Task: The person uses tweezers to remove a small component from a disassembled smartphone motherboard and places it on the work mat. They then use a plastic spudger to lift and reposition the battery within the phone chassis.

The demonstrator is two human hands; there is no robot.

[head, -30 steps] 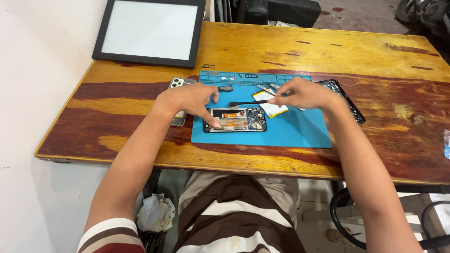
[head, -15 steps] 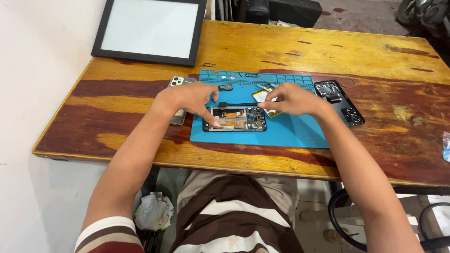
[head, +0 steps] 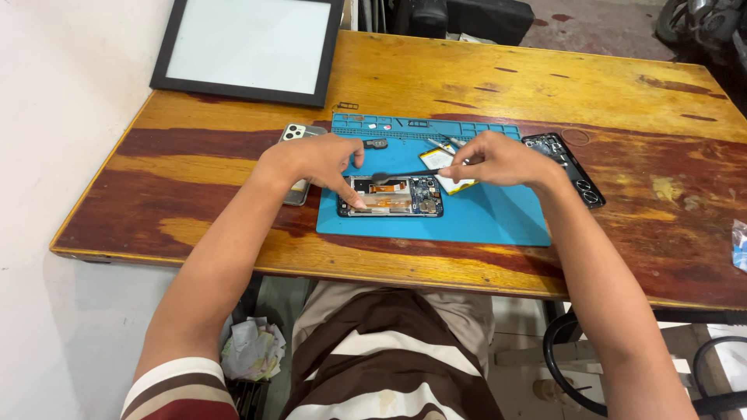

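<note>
A worn wooden desk (head: 482,85) with red and yellow streaks stands against a pale wall, and a blue work mat (head: 482,218) lies near its front edge. On the mat lies an opened phone (head: 391,196), its back off and its boards and orange flex showing. The left hand (head: 315,159) rests on the phone's left end, fingertips pressed down to pin it; it grips nothing. The right hand (head: 498,159) pinches a slim dark tool (head: 405,176), whose tip reaches over the phone's upper edge. As I judge it, the work goes best with the left hand holding the frame flat while the tool tip moves lightly, clear of the flex. A yellowish flat part (head: 445,173) lies on the mat just under the right hand. Another phone (head: 296,136) lies partly hidden beneath the left wrist, a dark phone frame (head: 572,167) lies right of the mat, and a black-framed white panel (head: 249,47) sits at the desk's far left.
</note>
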